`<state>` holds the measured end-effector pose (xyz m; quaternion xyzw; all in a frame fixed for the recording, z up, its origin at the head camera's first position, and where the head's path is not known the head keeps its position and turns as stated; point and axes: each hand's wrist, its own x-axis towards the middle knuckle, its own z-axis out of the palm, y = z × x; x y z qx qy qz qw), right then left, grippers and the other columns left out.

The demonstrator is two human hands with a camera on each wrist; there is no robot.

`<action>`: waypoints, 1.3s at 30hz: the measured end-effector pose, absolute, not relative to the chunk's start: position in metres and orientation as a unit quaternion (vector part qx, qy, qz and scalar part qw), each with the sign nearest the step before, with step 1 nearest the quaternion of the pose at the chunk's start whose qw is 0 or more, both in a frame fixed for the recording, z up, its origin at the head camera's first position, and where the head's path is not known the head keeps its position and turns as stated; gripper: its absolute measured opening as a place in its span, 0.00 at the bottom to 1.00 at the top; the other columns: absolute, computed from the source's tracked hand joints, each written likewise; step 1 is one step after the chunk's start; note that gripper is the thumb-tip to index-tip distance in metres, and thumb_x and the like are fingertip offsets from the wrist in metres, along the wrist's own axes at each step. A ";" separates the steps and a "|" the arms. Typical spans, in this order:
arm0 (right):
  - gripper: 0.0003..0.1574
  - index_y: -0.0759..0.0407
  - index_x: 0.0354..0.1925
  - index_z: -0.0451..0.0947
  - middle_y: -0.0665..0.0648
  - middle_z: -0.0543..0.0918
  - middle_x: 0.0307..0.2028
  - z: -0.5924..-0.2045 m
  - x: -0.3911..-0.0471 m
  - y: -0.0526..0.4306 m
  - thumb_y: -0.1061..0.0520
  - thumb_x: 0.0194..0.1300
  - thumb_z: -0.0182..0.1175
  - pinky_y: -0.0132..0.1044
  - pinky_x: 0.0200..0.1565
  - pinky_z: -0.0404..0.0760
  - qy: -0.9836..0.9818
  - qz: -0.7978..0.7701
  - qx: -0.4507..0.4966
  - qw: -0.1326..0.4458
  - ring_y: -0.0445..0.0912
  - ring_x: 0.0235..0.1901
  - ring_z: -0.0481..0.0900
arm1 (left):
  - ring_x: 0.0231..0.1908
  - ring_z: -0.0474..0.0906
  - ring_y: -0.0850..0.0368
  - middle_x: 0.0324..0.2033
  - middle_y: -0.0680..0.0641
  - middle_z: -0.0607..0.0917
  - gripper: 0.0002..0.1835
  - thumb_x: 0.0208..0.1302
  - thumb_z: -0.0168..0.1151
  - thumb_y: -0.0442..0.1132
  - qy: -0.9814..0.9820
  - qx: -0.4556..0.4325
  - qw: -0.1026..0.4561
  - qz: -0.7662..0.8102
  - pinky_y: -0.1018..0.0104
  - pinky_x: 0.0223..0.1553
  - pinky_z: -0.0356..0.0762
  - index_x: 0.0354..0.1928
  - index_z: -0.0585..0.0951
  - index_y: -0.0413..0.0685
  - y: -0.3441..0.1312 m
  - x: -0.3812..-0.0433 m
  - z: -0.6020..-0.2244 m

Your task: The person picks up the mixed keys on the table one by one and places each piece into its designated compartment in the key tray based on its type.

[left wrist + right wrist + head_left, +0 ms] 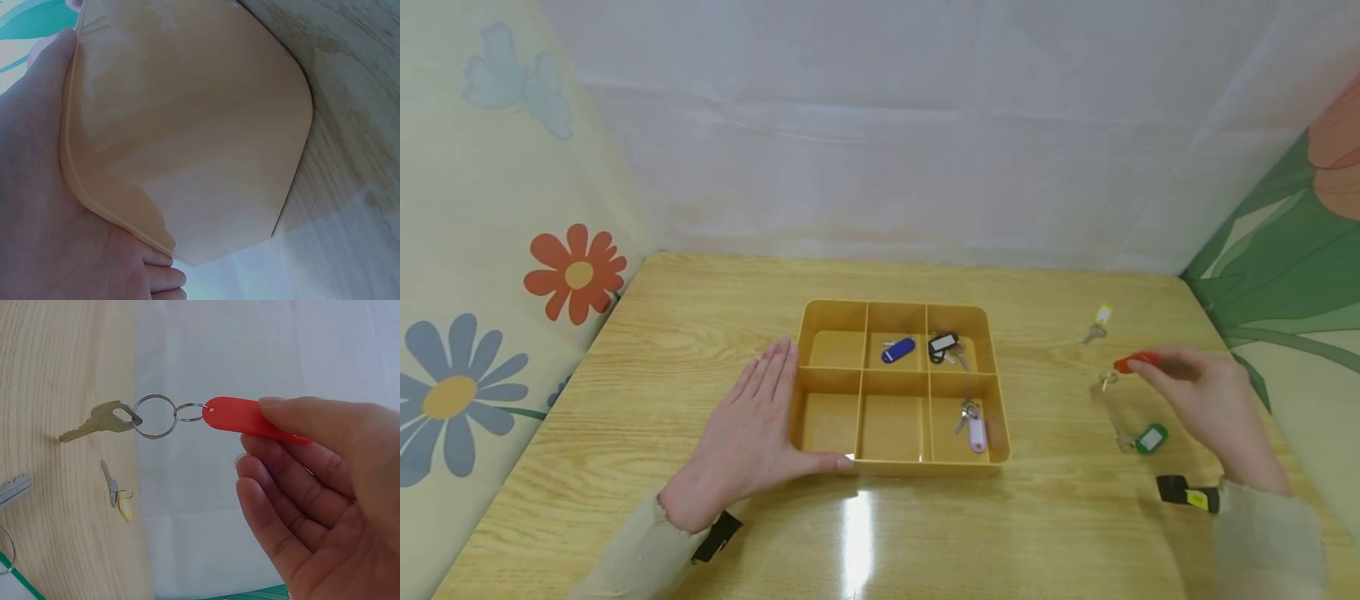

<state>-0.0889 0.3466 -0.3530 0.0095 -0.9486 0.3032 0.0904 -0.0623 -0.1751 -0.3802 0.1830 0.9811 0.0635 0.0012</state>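
My right hand [1206, 408] pinches a red key tag [234, 415] between thumb and fingers, raised over the table's right side. From the tag hang two linked rings and a key [103, 419]. My left hand [748, 425] lies with straight fingers along the left wall of a yellow six-compartment tray [895, 468], its thumb at the front edge. A blue key tag [898, 350] is in the back middle compartment. Black-tagged keys [943, 342] lie in the back right one, and a lilac key tag [977, 434] with keys is in the front right one.
On the wooden table [1060, 525], right of the tray, lie a yellow-tagged key [1102, 315] toward the back and a green-tagged key [1151, 438] below the right hand. A white cloth [895, 167] hangs behind, with flower-printed cloths [467, 208] at both sides.
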 end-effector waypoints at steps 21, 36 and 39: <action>0.18 0.56 0.47 0.89 0.55 0.90 0.41 -0.347 -0.088 0.332 0.45 0.69 0.68 0.21 0.35 0.73 -0.941 0.319 0.016 0.115 0.25 0.37 0.76 | 0.78 0.36 0.41 0.78 0.36 0.37 0.80 0.42 0.44 0.93 0.980 0.186 -0.007 0.066 0.48 0.76 0.40 0.79 0.40 0.33 -0.175 -0.062 -0.382; 0.13 0.56 0.46 0.88 0.51 0.89 0.40 -0.342 -0.086 0.319 0.51 0.69 0.69 0.18 0.37 0.75 -0.929 0.349 0.046 0.114 0.27 0.38 0.79 | 0.78 0.34 0.42 0.79 0.35 0.39 0.80 0.42 0.44 0.92 0.980 0.186 -0.007 0.069 0.48 0.76 0.40 0.79 0.40 0.32 -0.175 -0.061 -0.381; 0.13 0.55 0.47 0.88 0.50 0.89 0.41 -0.342 -0.086 0.317 0.51 0.69 0.69 0.18 0.39 0.75 -0.928 0.353 0.047 0.109 0.27 0.39 0.80 | 0.78 0.34 0.42 0.79 0.35 0.39 0.80 0.42 0.44 0.92 0.980 0.186 -0.007 0.068 0.48 0.76 0.40 0.79 0.40 0.32 -0.175 -0.061 -0.382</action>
